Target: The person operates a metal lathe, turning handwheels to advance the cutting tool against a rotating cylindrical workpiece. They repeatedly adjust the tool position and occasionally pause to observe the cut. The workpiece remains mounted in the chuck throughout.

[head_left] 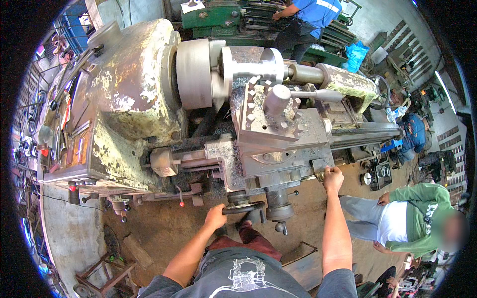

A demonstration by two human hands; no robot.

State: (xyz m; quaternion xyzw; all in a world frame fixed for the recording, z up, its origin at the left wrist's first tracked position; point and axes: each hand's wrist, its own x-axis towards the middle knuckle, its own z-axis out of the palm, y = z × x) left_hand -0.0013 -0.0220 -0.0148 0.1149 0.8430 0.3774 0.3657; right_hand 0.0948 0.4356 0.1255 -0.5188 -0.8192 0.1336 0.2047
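Dark shirt [211, 270]; left hand [215, 217] around black handwheel [244, 208], right hand [333, 179] curled on paint-chipped lathe [266, 139]

I see raised characters [226, 31] on the green machine [201, 17] and white lettering [431, 211] on a green top [422, 194]; neither reads clearly to me.

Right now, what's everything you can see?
lathe: 1, cream and grey, centre
chuck: 1, silver, upper middle
workpiece: 1, silver, right of chuck
tool post: 1, grey, below workpiece
front handwheel: 1, dark, lower middle
green machine: 1, green, top
bag: 1, blue, upper right
co-worker: 1, blue shirt, top
another person: 1, green top, right
small clutter: uncountable, mixed, edges
left grip: 1, bare, on front handwheel
right grip: 1, bare, at lathe's front, hold unclear
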